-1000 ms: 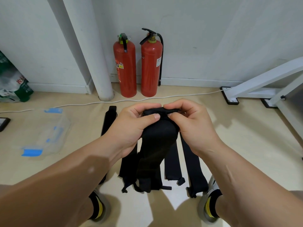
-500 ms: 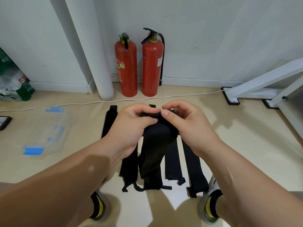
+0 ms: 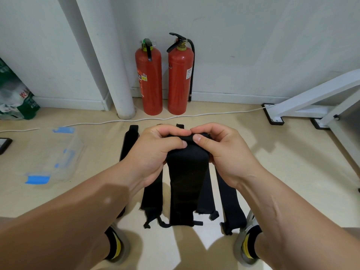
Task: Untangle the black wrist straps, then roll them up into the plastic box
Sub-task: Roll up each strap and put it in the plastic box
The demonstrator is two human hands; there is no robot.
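Hands meet at frame centre: left hand [image 3: 155, 151] and right hand [image 3: 224, 152] both grip the top end of one black wrist strap [image 3: 187, 182], thumbs pressed on its near face, fingers curled over the folded upper edge, the two thumb tips nearly touching. Held strap hangs straight down between the forearms; its lower end, with a thin loop, sits low near the floor [image 3: 282, 172], contact not resolvable. Loose straps [image 3: 231, 203], at least four, lie flat on the floor under and beside the held one, roughly parallel, running away from the person, partly hidden by hands and forearms. Grey shoes [image 3: 245, 244] with black-and-yellow socks flank the near strap ends. Plastic box [image 3: 58, 158], clear with blue clips, rests on the floor well to the left, apart from the straps; contents not discernible. White cable [image 3: 175, 117] runs across the floor beyond the straps. Two red fire extinguishers [image 3: 150, 80] stand upright side by side at the wall, just right of a white pipe [image 3: 116, 75]. White metal frame [image 3: 311, 98] at right; green-and-white bag [image 3: 15, 94] at left edge
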